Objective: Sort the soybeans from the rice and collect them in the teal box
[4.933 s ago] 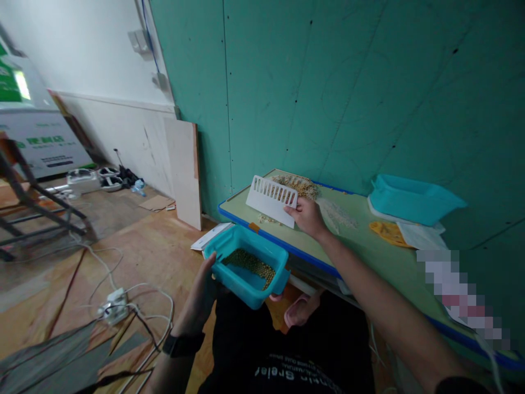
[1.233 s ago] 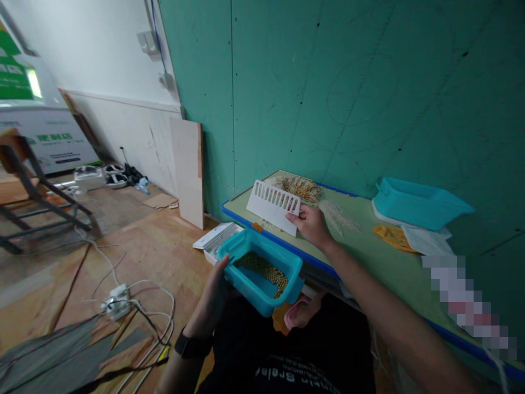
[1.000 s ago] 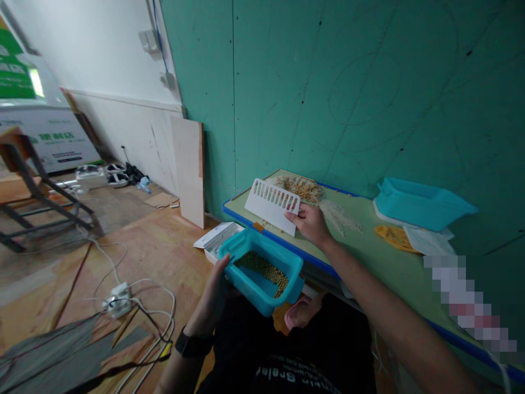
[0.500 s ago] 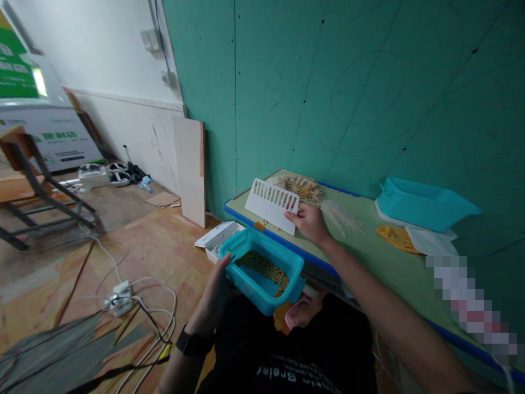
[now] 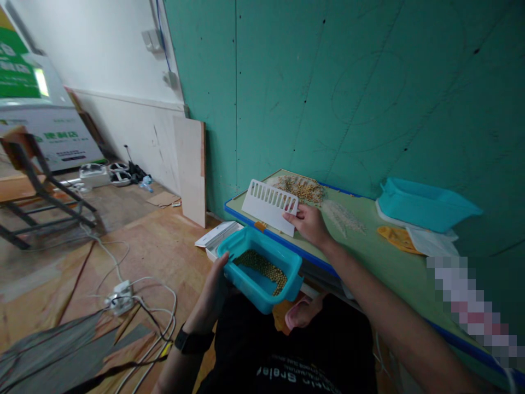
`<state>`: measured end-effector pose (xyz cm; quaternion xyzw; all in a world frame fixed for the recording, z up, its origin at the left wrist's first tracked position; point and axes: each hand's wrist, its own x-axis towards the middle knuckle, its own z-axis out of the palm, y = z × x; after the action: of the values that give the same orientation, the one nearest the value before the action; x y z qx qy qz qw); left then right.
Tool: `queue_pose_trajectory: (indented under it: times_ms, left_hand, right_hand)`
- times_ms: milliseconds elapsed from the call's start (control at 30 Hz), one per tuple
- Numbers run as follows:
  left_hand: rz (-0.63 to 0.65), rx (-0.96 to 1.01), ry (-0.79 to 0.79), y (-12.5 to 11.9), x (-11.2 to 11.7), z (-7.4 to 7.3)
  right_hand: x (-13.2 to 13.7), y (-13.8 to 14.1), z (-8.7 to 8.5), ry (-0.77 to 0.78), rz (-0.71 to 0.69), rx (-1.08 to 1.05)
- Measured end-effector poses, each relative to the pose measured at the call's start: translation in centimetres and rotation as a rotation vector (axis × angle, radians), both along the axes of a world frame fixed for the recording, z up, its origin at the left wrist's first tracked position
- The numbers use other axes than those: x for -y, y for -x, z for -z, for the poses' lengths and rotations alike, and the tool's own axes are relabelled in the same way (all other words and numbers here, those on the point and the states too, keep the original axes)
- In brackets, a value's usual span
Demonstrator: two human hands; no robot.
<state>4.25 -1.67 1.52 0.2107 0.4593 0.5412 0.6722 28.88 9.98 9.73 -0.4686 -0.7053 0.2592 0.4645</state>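
My left hand (image 5: 216, 284) grips the left end of a blue plastic bin (image 5: 246, 284), held below the table's front edge. Green and yellowish beans (image 5: 262, 267) lie along the bin's floor. Between the thumb and fingers of my right hand (image 5: 309, 221) is the right end of a white slotted scraper (image 5: 266, 210), tilted over the table edge just above the bin. Behind the scraper, a heap of mixed beans and grains (image 5: 305, 190) lies on the green tabletop, with a pale patch of grains (image 5: 344, 216) to its right.
The green table (image 5: 394, 279) has a blue rim and stands against the green wall. A second blue bin (image 5: 426, 205) is at its right, near a yellow cloth (image 5: 397, 239). A white box (image 5: 217, 238) sits left of the held bin. Cables and a power strip (image 5: 121, 298) lie on the floor.
The scraper has shifted slightly left and its slotted end has tipped a little. The blue bin has moved marginally left. Both hands keep their holds.
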Motion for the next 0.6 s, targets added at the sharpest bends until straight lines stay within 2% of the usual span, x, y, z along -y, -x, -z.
queue_pose_trajectory:
  times_ms: [200,600]
  left_hand:
    - [-0.012,-0.004,0.0,0.36,-0.24,0.43]
    - [0.01,0.028,-0.018,-0.06,0.06,0.32]
  right_hand:
    - [0.08,0.07,0.05,-0.007,-0.041,-0.005]
    - [0.87,0.32,-0.31,-0.01,-0.077,-0.032]
